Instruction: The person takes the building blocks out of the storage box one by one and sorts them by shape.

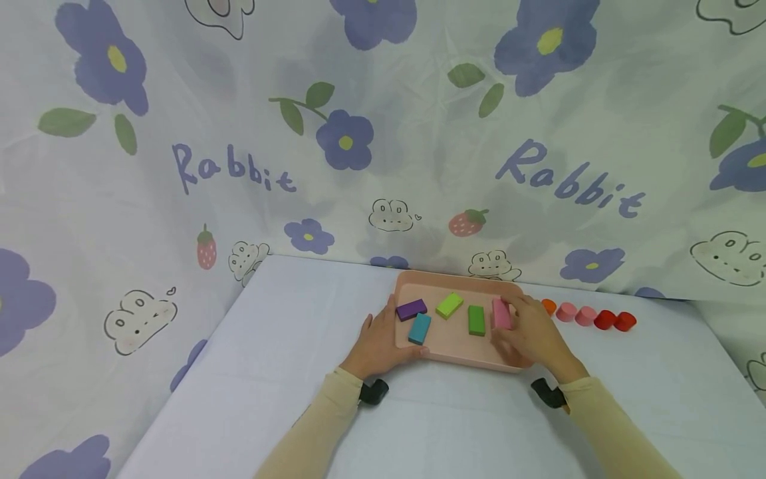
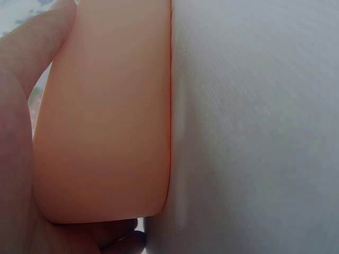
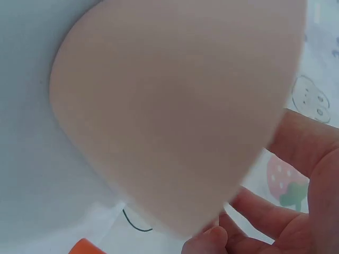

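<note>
Beige sleeves [image 1: 619,432] lay nearest, the left hand [image 1: 378,342] clasping the peach tray [image 1: 473,361], the nearer right hand [image 1: 532,332] pinching the pink block [image 1: 501,315] at its right end, the block's long axis front-to-back.

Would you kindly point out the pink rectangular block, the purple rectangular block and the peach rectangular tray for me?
Pink rectangular block [image 1: 501,315]: head view, middle of its visible face.
Purple rectangular block [image 1: 411,309]: head view, middle of its top face.
Peach rectangular tray [image 1: 449,339]: head view, bare part of its floor.
</note>
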Tool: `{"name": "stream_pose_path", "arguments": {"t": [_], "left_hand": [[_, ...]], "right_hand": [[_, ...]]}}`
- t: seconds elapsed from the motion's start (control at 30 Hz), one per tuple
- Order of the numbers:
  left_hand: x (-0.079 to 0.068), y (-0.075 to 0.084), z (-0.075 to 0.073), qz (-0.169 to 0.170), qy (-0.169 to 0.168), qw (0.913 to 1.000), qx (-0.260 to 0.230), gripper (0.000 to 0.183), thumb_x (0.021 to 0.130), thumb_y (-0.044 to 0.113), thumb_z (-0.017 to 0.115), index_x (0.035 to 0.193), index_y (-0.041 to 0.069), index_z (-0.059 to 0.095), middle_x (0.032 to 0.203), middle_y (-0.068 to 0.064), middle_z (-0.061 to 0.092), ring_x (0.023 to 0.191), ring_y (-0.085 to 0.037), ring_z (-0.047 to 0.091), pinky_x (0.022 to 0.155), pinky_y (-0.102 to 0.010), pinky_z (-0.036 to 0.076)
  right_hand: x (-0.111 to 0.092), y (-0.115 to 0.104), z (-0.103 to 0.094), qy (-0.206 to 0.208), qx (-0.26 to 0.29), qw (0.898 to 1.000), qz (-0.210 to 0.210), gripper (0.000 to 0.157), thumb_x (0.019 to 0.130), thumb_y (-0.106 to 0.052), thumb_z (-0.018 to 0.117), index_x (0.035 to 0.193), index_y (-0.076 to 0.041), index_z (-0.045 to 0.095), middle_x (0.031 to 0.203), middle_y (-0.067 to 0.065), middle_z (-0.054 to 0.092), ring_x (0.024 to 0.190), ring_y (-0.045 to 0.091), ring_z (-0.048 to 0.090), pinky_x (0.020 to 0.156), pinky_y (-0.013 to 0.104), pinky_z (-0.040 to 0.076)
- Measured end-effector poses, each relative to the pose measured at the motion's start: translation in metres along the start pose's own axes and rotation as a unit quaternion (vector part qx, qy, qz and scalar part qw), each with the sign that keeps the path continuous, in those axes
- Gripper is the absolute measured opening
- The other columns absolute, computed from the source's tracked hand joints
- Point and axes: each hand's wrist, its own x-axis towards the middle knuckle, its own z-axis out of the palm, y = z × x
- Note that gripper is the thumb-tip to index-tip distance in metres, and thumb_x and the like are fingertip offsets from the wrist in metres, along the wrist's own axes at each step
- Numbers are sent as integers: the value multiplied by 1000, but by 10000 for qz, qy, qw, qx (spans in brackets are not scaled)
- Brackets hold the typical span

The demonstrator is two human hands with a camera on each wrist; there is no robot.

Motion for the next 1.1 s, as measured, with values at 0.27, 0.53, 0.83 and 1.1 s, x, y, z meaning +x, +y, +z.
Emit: {"name": "stream_pose_path", "arguments": {"t": [0.27, 0.53, 0.83, 1.1], "left_hand": [[0, 0, 0, -4, -5, 10000, -3, 126, 78, 70, 70, 161, 4, 4, 165, -15, 22, 151, -29, 26, 121, -58, 8], [1, -1, 2, -38, 10, 10000, -3, 127, 77, 73, 69, 162, 5, 4, 165, -14, 22, 151, -28, 26, 121, -57, 7], [1, 0, 1, -73, -14, 10000, -12, 127, 77, 71, 70, 162, 5, 2, 165, -14, 22, 151, -28, 25, 121, -57, 7], [1, -1, 2, -91, -29, 10000, -27, 127, 77, 72, 69, 162, 6, 2, 165, -14, 22, 151, -28, 24, 122, -56, 6]], "right_hand": [[-6, 5, -3, 121, 186, 9998, -25, 66, 84, -16, 79, 139, 6, 52, 131, 30, 55, 113, 43, 53, 90, 58, 53], [-16, 8, -5, 281, 267, 9992, -30, 67, 83, -15, 79, 140, 8, 52, 132, 32, 55, 121, 47, 49, 95, 62, 48], [-26, 12, -10, 423, 291, 9986, -91, 65, 84, -16, 79, 139, 7, 52, 132, 28, 56, 119, 44, 51, 94, 62, 49], [-33, 12, -15, 454, 165, 9988, 17, 66, 83, -18, 81, 138, 6, 53, 130, 29, 57, 111, 44, 53, 87, 61, 52]]}}
